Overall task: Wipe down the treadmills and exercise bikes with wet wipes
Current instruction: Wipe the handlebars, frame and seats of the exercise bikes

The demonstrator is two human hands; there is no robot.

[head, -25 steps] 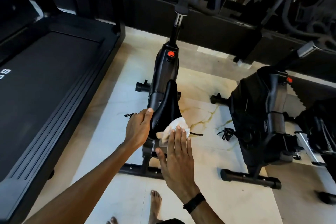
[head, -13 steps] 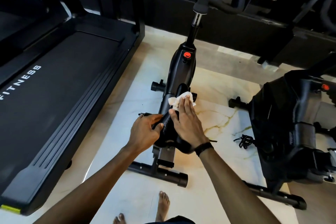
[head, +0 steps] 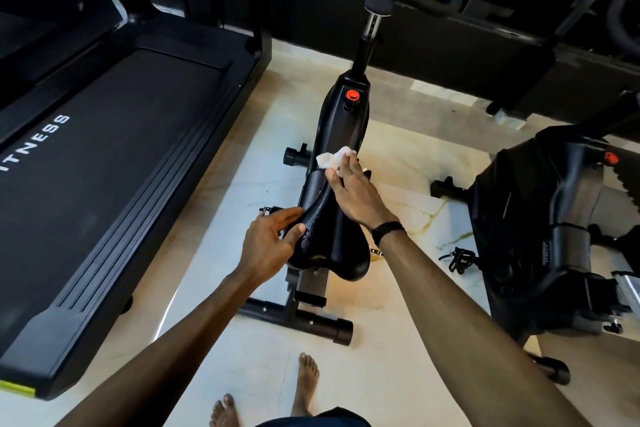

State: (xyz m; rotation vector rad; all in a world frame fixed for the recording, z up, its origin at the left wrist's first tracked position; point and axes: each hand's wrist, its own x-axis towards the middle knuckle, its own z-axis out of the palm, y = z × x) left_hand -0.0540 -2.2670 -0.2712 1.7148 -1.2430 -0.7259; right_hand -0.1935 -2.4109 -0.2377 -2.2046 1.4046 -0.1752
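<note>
Left hand [head: 268, 246] has its grip curled round the left edge of the bike saddle [head: 327, 236]. Right hand [head: 356, 196], fingers flat, presses a white wipe [head: 332, 158] on the saddle's nose.

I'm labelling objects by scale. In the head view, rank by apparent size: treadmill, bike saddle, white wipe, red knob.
1. treadmill
2. bike saddle
3. white wipe
4. red knob

The wipe is partly hidden under the right hand, so its lead over the knob is unsure.
</note>
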